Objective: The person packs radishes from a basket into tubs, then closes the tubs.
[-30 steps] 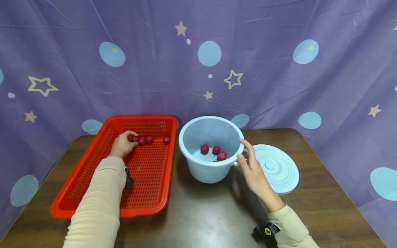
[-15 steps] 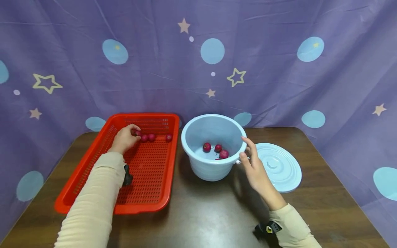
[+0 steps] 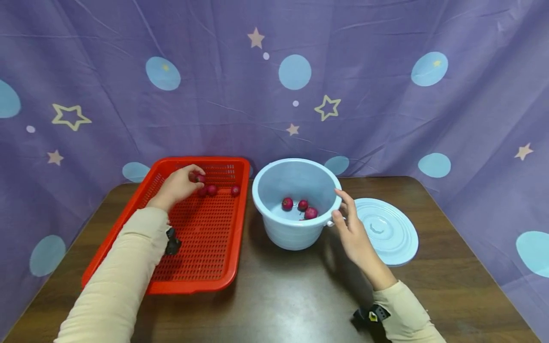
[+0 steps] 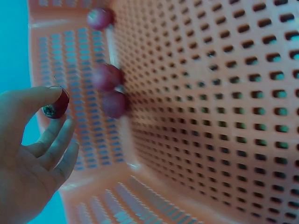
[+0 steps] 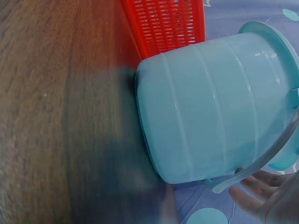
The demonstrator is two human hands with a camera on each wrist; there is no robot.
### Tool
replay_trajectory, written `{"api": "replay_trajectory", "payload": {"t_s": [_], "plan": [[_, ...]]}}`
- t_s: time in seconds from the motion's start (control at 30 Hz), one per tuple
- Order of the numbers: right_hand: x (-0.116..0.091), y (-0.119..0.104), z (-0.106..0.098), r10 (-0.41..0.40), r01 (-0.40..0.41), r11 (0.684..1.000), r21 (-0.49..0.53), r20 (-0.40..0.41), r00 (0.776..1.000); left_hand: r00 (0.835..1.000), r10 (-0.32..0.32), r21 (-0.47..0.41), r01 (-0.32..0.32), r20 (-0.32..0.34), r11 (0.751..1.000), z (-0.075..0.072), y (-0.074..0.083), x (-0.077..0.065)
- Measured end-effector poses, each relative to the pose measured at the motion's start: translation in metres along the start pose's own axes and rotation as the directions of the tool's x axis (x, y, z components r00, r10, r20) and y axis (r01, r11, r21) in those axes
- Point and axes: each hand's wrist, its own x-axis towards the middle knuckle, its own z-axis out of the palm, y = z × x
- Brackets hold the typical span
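Observation:
My left hand (image 3: 177, 185) pinches a small red radish (image 4: 57, 103) between thumb and forefinger, over the far end of the red plastic basket (image 3: 206, 286). Its remaining fingers are loosely bent in the left wrist view. Below lie a pair of radishes (image 3: 212, 190) side by side, and a single radish (image 3: 235, 190) rests by the basket's right wall. Several radishes (image 3: 311, 213) are inside the light blue bucket (image 3: 293, 233). At the bucket's right rim, my right hand (image 3: 357, 240) touches it with extended, relaxed fingers, close to the handle (image 5: 261, 161).
A round light blue lid (image 3: 386, 231) lies flat on the wooden table (image 3: 274, 300), right of the bucket and partly behind my right hand. The basket stands close to the bucket's left side. A purple patterned curtain (image 3: 223, 109) hangs behind the table.
My left hand has lifted the radish off the basket floor and moved slightly right and up with it. The right hand stays at the bucket's rim; the head view has shifted slightly.

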Motion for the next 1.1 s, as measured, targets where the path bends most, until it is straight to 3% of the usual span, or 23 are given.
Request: {"api": "replay_trajectory", "payload": {"t_s": [0.23, 0.53, 0.9, 1.1], "plan": [[0.000, 0.001, 0.001, -0.006, 0.006, 1.000, 0.007, -0.005, 1.000, 0.998, 0.051, -0.009, -0.050, 0.022, 0.999, -0.009, 0.024, -0.003], [0.002, -0.002, 0.001, -0.013, 0.014, 1.000, 0.009, -0.018, 1.000, 0.994, 0.102, -0.015, -0.101, 0.026, 0.995, -0.016, 0.045, -0.010], [-0.001, -0.004, 0.000, 0.003, -0.003, 1.000, 0.016, -0.010, 1.000, 0.973, 0.221, -0.013, -0.222, -0.058, 0.975, -0.017, 0.075, -0.021], [-0.002, -0.004, 0.000, 0.004, -0.004, 1.000, 0.013, -0.008, 1.000, 0.965, 0.259, -0.049, -0.261, -0.046, 0.964, -0.017, 0.089, -0.028]]}}
